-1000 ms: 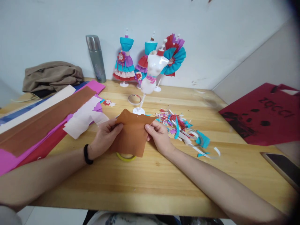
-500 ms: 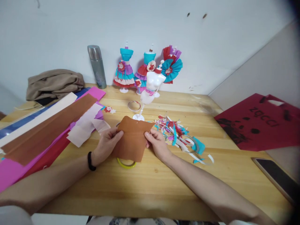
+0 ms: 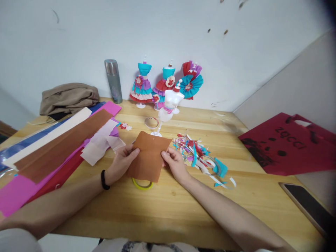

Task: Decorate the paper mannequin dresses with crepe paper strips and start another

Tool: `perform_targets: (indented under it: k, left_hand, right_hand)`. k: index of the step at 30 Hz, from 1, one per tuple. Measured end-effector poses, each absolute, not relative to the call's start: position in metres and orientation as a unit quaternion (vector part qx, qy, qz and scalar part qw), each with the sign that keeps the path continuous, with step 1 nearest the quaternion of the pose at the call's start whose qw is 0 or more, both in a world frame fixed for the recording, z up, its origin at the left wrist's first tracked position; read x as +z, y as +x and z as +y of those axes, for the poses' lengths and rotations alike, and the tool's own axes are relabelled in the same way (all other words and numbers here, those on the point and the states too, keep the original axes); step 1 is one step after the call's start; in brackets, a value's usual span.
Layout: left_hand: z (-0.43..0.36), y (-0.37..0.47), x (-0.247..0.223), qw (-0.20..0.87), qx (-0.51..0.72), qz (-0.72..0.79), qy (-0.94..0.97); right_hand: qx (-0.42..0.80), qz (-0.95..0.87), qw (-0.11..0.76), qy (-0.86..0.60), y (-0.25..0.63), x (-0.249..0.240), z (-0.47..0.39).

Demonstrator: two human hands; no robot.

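A brown sheet of crepe paper [image 3: 147, 157] is held up in front of me, its surface facing me. My left hand [image 3: 121, 162] pinches its left edge, thumb on the near side. My right hand [image 3: 175, 163] pinches the right edge in the same way. Behind the sheet stands a small white dress-form mannequin [image 3: 172, 101] with a red neck band and a pink band at the waist. Partly covered by the sheet's lower edge lies a yellow ring [image 3: 143, 186], probably a tape roll.
Left lie long coloured paper strips [image 3: 65, 140] and pale pieces [image 3: 98, 145]. A flask [image 3: 113, 82] and folded cloth [image 3: 69, 98] stand behind. Dressed mannequins [image 3: 141, 85] line the wall. Right are paper scraps [image 3: 191, 145], a red bag [image 3: 286, 143] and a phone [image 3: 304, 203].
My view has tilted up slightly, so the background sits lower in the picture. Both hands keep their hold on the brown paper, which looks a little flatter along its top edge.
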State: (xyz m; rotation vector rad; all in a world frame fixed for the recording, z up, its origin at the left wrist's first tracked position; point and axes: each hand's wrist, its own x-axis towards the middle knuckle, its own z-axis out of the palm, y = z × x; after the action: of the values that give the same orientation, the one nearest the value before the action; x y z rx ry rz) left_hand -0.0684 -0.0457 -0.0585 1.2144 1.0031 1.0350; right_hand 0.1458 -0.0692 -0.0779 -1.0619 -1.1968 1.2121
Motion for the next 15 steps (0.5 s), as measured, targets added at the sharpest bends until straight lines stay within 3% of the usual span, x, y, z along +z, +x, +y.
perform_targets:
  k: [10,15]
  left_hand:
    - [0.001,-0.057,0.019,0.498,0.467,0.356,0.638]
    - [0.042,-0.031,0.042,0.515,0.480,0.292,0.647]
  right_hand:
    - [0.305,-0.630,0.561,-0.442,0.160,-0.019,-0.064]
    - [0.265,-0.581,0.631,-0.441,0.172,0.018,-0.028]
